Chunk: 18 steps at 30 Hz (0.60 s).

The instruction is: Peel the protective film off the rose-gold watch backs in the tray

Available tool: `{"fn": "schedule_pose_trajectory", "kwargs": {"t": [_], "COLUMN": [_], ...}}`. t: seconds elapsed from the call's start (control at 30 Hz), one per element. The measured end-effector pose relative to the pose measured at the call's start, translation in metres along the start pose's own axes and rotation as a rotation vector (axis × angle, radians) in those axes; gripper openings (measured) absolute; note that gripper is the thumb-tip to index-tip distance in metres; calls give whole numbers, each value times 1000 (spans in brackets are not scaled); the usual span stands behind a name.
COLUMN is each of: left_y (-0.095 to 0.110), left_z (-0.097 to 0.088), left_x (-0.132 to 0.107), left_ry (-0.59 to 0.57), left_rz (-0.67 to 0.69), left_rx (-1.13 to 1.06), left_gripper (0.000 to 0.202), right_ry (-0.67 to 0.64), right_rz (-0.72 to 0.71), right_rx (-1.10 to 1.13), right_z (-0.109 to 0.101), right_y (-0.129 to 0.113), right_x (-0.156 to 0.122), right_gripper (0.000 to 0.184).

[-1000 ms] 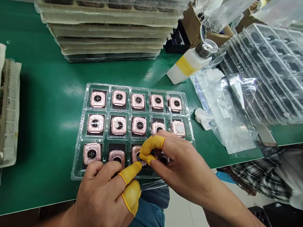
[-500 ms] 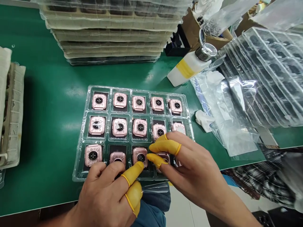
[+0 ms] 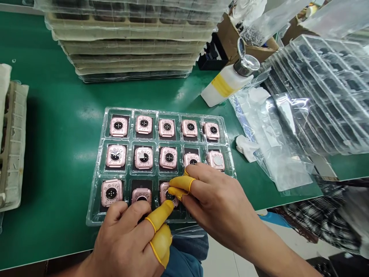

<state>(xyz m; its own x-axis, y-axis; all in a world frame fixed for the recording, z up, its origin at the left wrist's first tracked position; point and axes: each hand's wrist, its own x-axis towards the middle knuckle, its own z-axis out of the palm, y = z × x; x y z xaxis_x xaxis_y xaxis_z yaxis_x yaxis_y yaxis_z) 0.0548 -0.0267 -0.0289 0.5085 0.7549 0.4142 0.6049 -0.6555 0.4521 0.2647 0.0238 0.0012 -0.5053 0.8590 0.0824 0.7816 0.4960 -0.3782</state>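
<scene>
A clear plastic tray [image 3: 95,181] holds rows of pink smartwatch cases, backs up, in separate compartments. My left hand [image 3: 132,234] lies over its front edge, the thumb below the rim. Its index finger, in a yellow finger cot, touches the lower edge of a smartwatch case [image 3: 164,191] in the front row. Over that same case, my right hand [image 3: 213,196] has its thumb and index finger, also in yellow cots, pinched together near the dark round sensor. Whatever is between those tips is too small to make out. Some cases to the right are hidden under this hand.
Stacked trays [image 3: 129,46] rise behind the tray, and more clear trays [image 3: 323,92] lean at the right. A white bottle with a metal pump top [image 3: 221,86] stands near plastic bags [image 3: 276,142] and crumpled white tissue [image 3: 246,148]. Another tray stack [image 3: 14,138] borders the left.
My right hand has moved left, its fingertips now over the third front-row case, uncovering a case with a pale disc. My left hand has stayed nearly in place; the view has shifted slightly.
</scene>
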Motion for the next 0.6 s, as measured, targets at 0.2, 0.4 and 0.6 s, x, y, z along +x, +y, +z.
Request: {"fn": "schedule_pose_trajectory", "kwargs": {"t": [0.2, 0.4, 0.6], "left_y": [-2, 0, -2], "left_z": [1, -1, -27], "left_x": [-1, -4, -21], "left_ry": [-11, 32, 77], "left_rz": [11, 2, -69], "left_rx": [-34, -64, -134], "left_gripper": [26, 15, 14], "right_ry": [13, -5, -39], "right_rz": [23, 8, -64], "right_rx": [-4, -39, -30], "right_z": [3, 5, -1], "right_y": [-3, -3, 3], "right_x": [0, 0, -8], "right_gripper": [13, 19, 21]}}
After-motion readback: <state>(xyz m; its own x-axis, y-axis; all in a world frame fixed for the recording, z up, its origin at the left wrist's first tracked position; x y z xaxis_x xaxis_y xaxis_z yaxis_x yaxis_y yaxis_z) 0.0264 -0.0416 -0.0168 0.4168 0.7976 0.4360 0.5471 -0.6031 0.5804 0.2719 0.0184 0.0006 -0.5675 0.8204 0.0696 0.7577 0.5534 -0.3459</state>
